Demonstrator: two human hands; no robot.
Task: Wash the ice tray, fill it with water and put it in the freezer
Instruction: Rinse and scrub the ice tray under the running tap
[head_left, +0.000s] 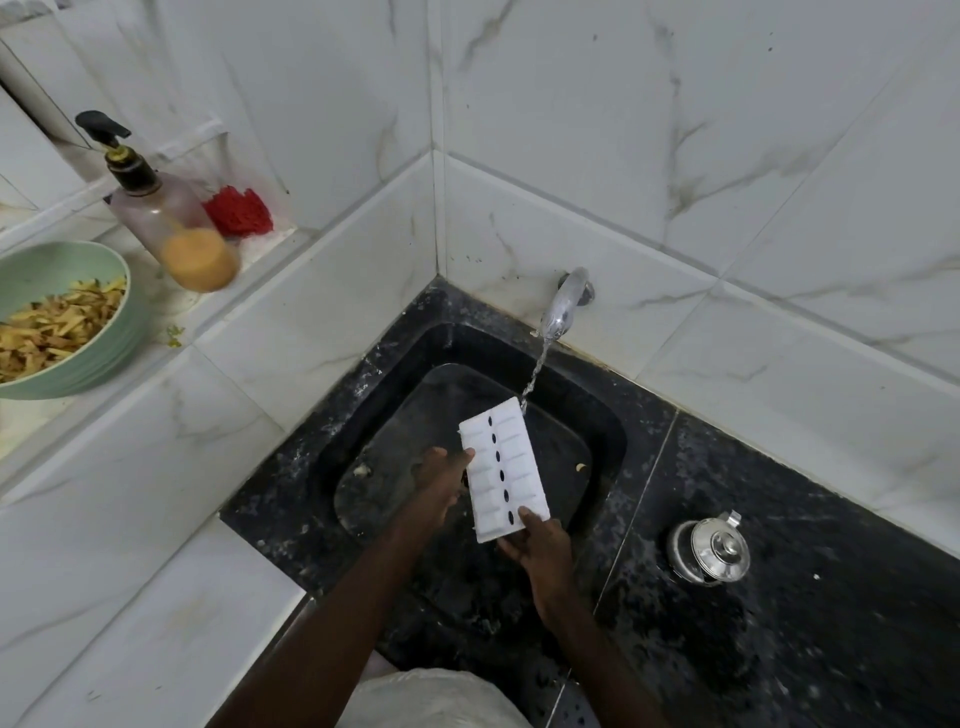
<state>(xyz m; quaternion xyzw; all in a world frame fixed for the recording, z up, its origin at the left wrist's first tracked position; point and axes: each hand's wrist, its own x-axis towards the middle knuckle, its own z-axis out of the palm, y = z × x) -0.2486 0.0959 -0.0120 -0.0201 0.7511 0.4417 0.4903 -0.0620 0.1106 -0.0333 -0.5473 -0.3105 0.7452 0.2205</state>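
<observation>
Tray (519, 467) position? (Checker)

Held above the sink (467, 343) basin, not resting on it. The far end is raised toward the tap (563, 301). The near end is lower, toward the person. (Operator)

Water? (Checker)

Running. The stream (535, 374) falls from the tap and meets the far right corner of the tray. (Operator)

Visible face? (Checker)

White, two rows of cells, with a line of dark oval gaps down the middle. Whether this is the top or the underside cannot be told. (Operator)

Right hand (540, 545)? (Checker)

Grasping the near end of the tray: thumb pressed on the upper face, fingers curled beneath. (Operator)

Left hand (434, 483)? (Checker)

At the long left edge. Fingers are spread, with one fingertip on the rim. The other tips are hidden under the tray, so I cannot tell whether the hand clasps or merely supports. (Operator)

Surroundings? (Checker)

A black speckled counter (805, 597) surrounds the sink. A lidded steel pot (709, 551) stands on it, right of the basin. On the white ledge (150, 306) at left are a pump bottle (171, 223), a red scrubber (239, 210) behind it, and a green bowl (104, 358) of pale strips. (Operator)
</observation>
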